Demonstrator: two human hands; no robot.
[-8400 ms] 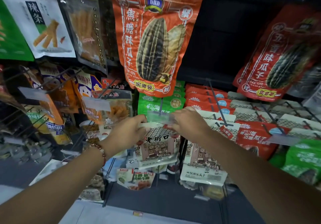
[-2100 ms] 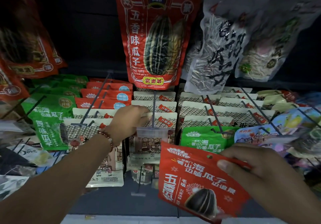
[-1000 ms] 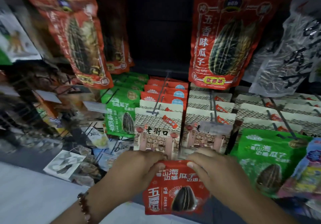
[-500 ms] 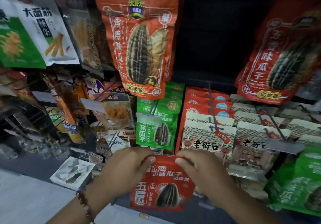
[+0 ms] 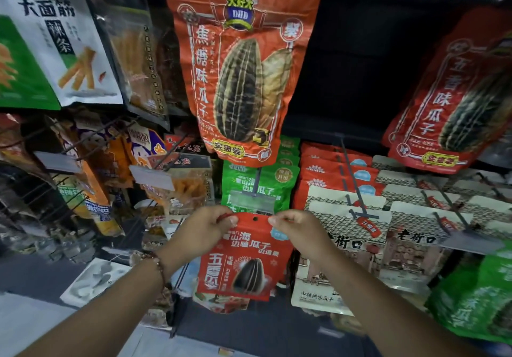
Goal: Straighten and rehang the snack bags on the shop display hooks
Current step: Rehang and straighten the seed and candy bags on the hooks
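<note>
A small red sunflower-seed bag hangs upright between my two hands, its hang hole showing at the top middle. My left hand pinches its top left corner and my right hand pinches its top right corner. The bag's top edge sits just below the clear price tag of the display hook that carries the green seed bags. To the right, another hook holds red bags behind white patterned bags.
A large orange seed bag hangs directly above. A large red bag hangs at upper right. White patterned bags fill the hooks on the right, orange snack packs and wire hooks the left. A grey floor lies below.
Both hands have lifted the small red bag from below the shelf row up to the price tag of the green-bag hook. My view has shifted slightly left and up.
</note>
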